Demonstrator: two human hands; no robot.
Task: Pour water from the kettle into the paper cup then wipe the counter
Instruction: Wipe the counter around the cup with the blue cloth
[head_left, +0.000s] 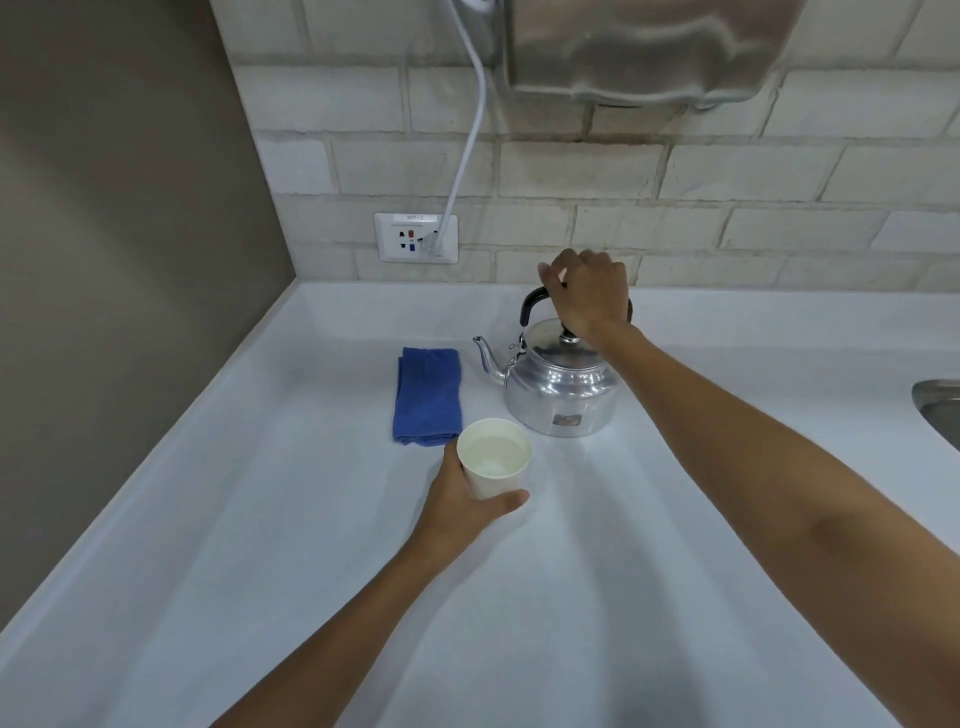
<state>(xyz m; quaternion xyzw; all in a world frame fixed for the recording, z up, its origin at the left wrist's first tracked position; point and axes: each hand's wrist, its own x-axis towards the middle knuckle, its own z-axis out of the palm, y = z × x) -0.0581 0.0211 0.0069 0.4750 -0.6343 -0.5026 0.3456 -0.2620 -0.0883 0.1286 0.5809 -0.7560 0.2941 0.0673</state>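
On the white table (311, 545) that runs into a corner between a grey-brown side wall and a pale brick-tiled back wall, a shiny round aluminium kettle (558, 389) stands upright near the back, its thin curved spout pointing left and its black arched handle raised over the lid. The right hand (589, 293) reaches in from the right and is curled over the top of that handle, fingers wrapped around it, while the kettle's base rests flat on the table. Just left of the kettle lies a folded blue cloth (427, 396), flat and lengthwise, its near end close to the cup. A white paper cup (494, 460) sits in front of the kettle and just beside the cloth's near corner; it is upright, and clear water shows inside it. The left hand (460, 501) grasps this cup from the near left side, thumb across its front wall and fingers hidden behind; whether the cup's bottom touches the table cannot be told. On the back wall a white power socket plate (415, 237) holds a plug from which a white cable (470, 130) climbs to a steel appliance (644, 47) mounted at the top. At the far right edge the rim of a steel sink (937, 410) is set into the table.
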